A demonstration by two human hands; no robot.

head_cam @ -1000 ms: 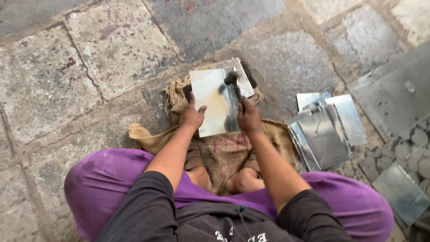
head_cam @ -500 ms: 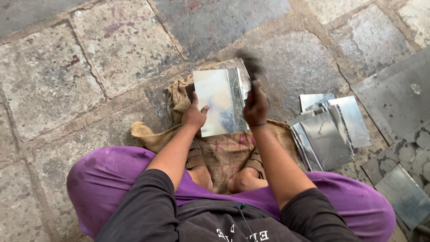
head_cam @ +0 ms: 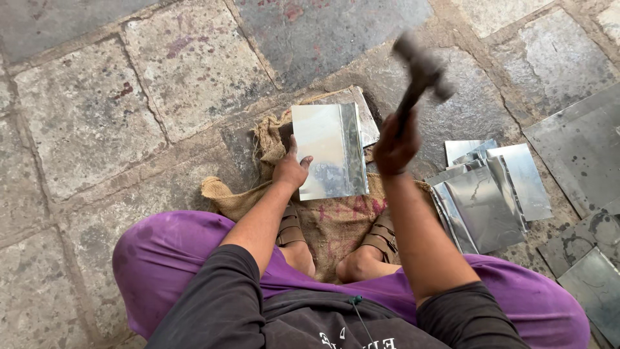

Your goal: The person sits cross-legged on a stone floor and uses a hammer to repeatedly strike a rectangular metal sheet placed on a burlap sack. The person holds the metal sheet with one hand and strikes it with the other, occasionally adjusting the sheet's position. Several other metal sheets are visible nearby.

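A shiny metal sheet [head_cam: 329,150] with a folded right edge lies on a burlap sack [head_cam: 336,220] on the stone floor. My left hand [head_cam: 290,169] presses down on the sheet's left lower edge. My right hand [head_cam: 395,143] grips the handle of a dark hammer [head_cam: 420,68], whose head is raised in the air and blurred, above and to the right of the sheet.
A stack of cut metal sheets [head_cam: 487,190] lies to the right. Larger dull sheets [head_cam: 581,148] sit at the far right. A flat metal block [head_cam: 365,116] lies under the sheet's top edge. My sandalled feet [head_cam: 378,236] rest on the sack.
The hammer head was down on the sheet's right edge one second ago. It has since swung up and to the right. My left hand has stayed on the sheet.
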